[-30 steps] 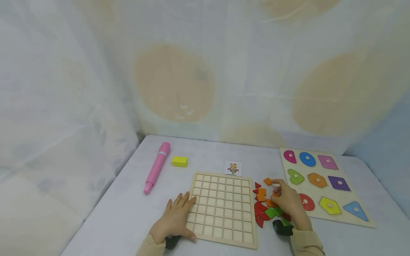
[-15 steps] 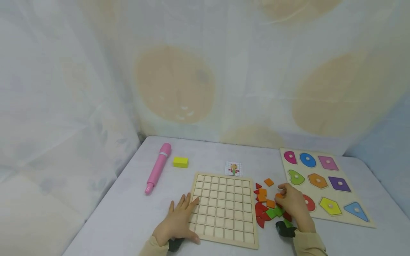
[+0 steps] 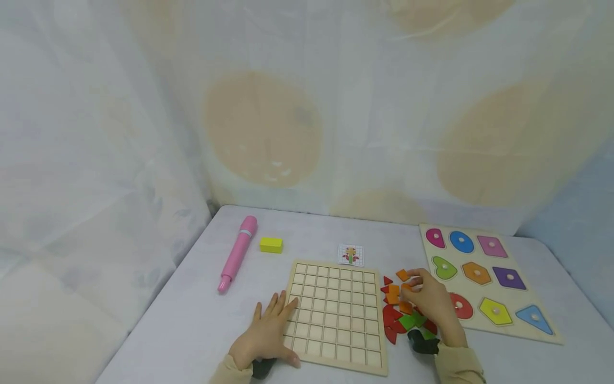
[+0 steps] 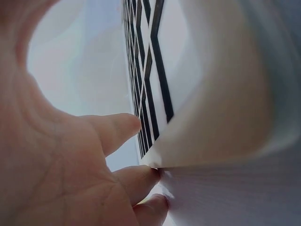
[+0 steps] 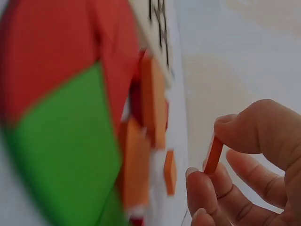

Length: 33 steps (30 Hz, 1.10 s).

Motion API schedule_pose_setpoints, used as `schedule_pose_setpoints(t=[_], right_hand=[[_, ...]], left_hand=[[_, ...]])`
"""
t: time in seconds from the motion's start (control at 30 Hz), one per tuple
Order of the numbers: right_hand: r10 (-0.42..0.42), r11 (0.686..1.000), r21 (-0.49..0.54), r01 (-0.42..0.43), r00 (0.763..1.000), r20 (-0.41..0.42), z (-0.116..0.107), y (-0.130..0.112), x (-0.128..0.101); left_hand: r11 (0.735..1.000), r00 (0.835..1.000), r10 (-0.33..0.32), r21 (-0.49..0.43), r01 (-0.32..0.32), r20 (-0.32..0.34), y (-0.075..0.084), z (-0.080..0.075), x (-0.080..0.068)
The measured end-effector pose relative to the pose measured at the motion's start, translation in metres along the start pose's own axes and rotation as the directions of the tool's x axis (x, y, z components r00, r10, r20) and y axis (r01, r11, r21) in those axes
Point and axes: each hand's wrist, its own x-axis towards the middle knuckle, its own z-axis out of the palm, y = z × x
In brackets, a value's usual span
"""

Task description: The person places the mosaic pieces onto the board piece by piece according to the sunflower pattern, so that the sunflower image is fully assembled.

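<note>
My left hand (image 3: 265, 335) lies with spread fingers over the left edge of a wooden grid board (image 3: 336, 314). Close up in the left wrist view, that hand's fingers (image 4: 117, 132) touch the board's edge. My right hand (image 3: 430, 298) is over a pile of flat tiles to the right of the board. Between thumb and fingertips it pinches an orange tile (image 5: 214, 154), seen edge-on in the right wrist view. Another orange tile (image 5: 170, 172) lies on the table beyond the pile. Nearby are red tiles (image 3: 389, 316), green tiles (image 3: 408, 321) and more orange tiles (image 3: 393, 294).
A small picture card (image 3: 350, 255) lies behind the board. Further left are a yellow block (image 3: 271, 245) and a pink stick-shaped toy (image 3: 237, 255). A knob puzzle of coloured shapes (image 3: 479, 242) lies at the right, close to my right hand.
My right hand has reached into the orange tiles and now moves left and slightly up with one pinched. My left hand stays on the board; the view has shifted slightly.
</note>
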Motion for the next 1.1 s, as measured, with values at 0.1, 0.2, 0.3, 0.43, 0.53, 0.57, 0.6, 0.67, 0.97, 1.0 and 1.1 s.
schedule_pose_setpoints(t=[0.1, 0.2, 0.3, 0.43, 0.53, 0.57, 0.6, 0.67, 0.97, 1.0, 1.1], right_hand=[[-0.057, 0.996, 0.06, 0.058, 0.998, -0.01, 0.005, -0.013, 0.004], [-0.097, 0.992, 0.078, 0.1, 0.995, -0.032, 0.013, -0.028, 0.009], [-0.114, 0.989, 0.091, 0.116, 0.993, -0.03, 0.023, -0.041, 0.013], [-0.13, 0.984, 0.124, 0.129, 0.991, 0.004, 0.037, -0.056, 0.014], [-0.145, 0.98, 0.14, 0.14, 0.989, 0.025, 0.049, -0.066, 0.014], [-0.15, 0.979, 0.142, 0.145, 0.988, 0.027, 0.054, -0.069, 0.014], [-0.16, 0.977, 0.147, 0.154, 0.987, 0.029, 0.058, -0.072, 0.014], [-0.181, 0.973, 0.152, 0.175, 0.983, 0.029, 0.066, -0.076, 0.014], [-0.235, 0.961, 0.169, 0.218, 0.968, 0.087, 0.097, -0.091, 0.01], [-0.237, 0.962, 0.163, 0.22, 0.967, 0.093, 0.099, -0.092, 0.009], [-0.25, 0.962, 0.144, 0.234, 0.962, 0.111, 0.102, -0.095, 0.007]], left_hand=[[1.0, 1.0, -0.003, 0.003, 0.003, 0.0, 0.0, 0.0, 0.0], [1.0, 1.0, -0.004, 0.006, 0.004, -0.002, 0.0, 0.0, 0.001], [1.0, 1.0, -0.002, 0.005, 0.002, 0.0, 0.0, 0.0, 0.001], [1.0, 1.0, -0.001, 0.009, 0.001, 0.005, -0.001, -0.001, 0.001], [1.0, 1.0, -0.004, 0.015, 0.004, 0.008, -0.002, -0.002, 0.0], [1.0, 1.0, -0.006, 0.014, 0.006, 0.009, -0.002, -0.002, 0.0], [1.0, 1.0, -0.009, 0.013, 0.009, 0.011, -0.003, -0.002, 0.0], [1.0, 1.0, -0.012, 0.012, 0.012, 0.014, -0.003, -0.003, 0.0], [1.0, 1.0, -0.009, 0.002, 0.009, 0.011, 0.0, -0.004, -0.001], [1.0, 1.0, -0.011, 0.001, 0.011, 0.01, 0.001, -0.004, -0.001], [1.0, 1.0, -0.017, 0.009, 0.016, 0.009, 0.001, -0.004, -0.001]])
